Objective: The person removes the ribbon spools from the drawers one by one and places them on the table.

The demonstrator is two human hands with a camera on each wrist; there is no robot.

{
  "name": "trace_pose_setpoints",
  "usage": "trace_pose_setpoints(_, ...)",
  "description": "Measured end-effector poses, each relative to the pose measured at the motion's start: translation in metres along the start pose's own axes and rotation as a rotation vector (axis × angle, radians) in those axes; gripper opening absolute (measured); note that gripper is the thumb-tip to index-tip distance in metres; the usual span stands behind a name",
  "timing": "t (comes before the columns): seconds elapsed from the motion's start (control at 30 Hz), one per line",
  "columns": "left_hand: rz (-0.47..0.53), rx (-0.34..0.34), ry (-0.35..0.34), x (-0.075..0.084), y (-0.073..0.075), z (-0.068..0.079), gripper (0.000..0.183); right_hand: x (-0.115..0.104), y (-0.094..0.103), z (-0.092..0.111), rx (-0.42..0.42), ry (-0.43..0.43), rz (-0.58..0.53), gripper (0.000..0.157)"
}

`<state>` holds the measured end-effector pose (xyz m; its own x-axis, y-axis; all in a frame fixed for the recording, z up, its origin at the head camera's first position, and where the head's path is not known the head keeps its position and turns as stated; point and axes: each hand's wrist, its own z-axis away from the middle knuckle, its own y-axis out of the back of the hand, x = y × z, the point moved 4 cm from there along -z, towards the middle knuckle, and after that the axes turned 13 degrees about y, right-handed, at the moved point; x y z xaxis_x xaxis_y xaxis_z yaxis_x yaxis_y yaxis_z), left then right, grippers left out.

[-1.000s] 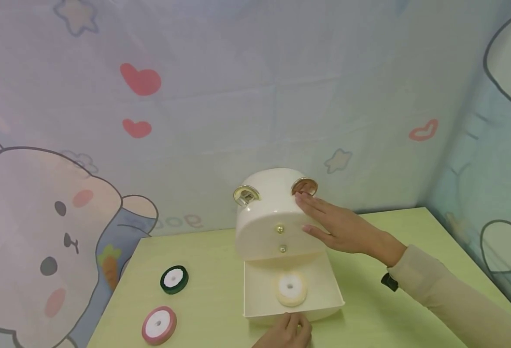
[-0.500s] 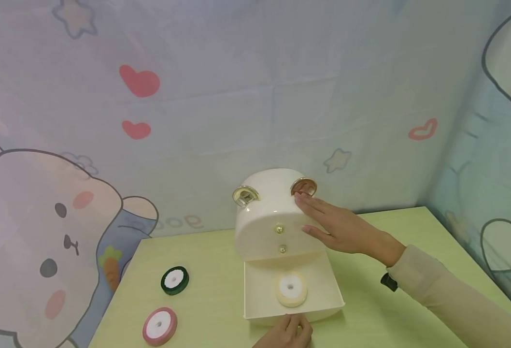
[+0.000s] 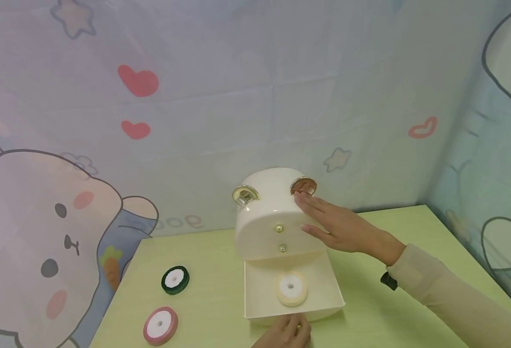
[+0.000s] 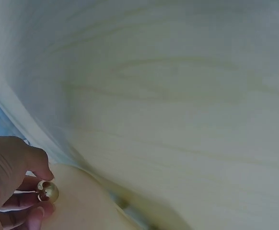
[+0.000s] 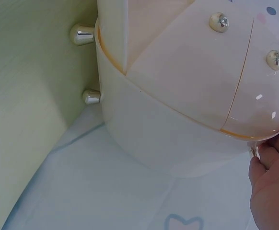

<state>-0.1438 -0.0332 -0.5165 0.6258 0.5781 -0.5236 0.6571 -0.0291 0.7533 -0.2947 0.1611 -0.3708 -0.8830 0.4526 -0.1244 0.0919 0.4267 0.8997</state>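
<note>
A glossy cream storage box (image 3: 273,217) with two gold ears stands on the table, its lower drawer (image 3: 260,292) pulled out. Inside the drawer lies a pale yellow ribbon spool (image 3: 291,295) with a white centre. My left hand (image 3: 283,333) is at the drawer front; the left wrist view shows its thumb and fingers pinching a round gold knob (image 4: 49,192). With fingers extended, my right hand (image 3: 347,227) rests on the box's right side, fingertips by the right gold ear (image 3: 304,186). Part of the right hand (image 5: 276,182) shows in the right wrist view.
To the left of the box, a dark green ribbon spool (image 3: 175,280) and a pink ribbon spool (image 3: 160,326) lie flat on the green table (image 3: 212,270). A patterned cloth backdrop (image 3: 220,96) hangs behind, and another stretch closes the right side. Gold feet (image 5: 83,34) support the box.
</note>
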Motion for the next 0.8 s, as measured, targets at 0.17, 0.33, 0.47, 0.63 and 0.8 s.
trace_pose_setpoints(0.17,-0.004,0.035,0.001,0.002,0.004,-0.002,0.023,0.0,0.0,0.0,-0.001,0.003,0.0,0.073)
trace_pose_setpoints(0.33,0.035,0.047,0.008,0.001,0.013,-0.007,0.034,0.001,0.0,0.0,0.002,0.003,-0.002,0.073)
trace_pose_setpoints(0.47,0.057,0.027,0.009,-0.006,0.025,-0.015,0.039,0.002,0.0,0.0,0.005,0.008,0.011,0.073)
trace_pose_setpoints(0.63,0.136,0.144,0.048,-0.023,0.043,-0.028,0.042,0.002,-0.001,0.0,0.004,0.007,0.01,0.073)
trace_pose_setpoints(0.8,0.16,0.232,0.121,-0.043,0.053,-0.041,0.023,0.001,0.0,0.0,0.001,0.009,0.025,0.072)
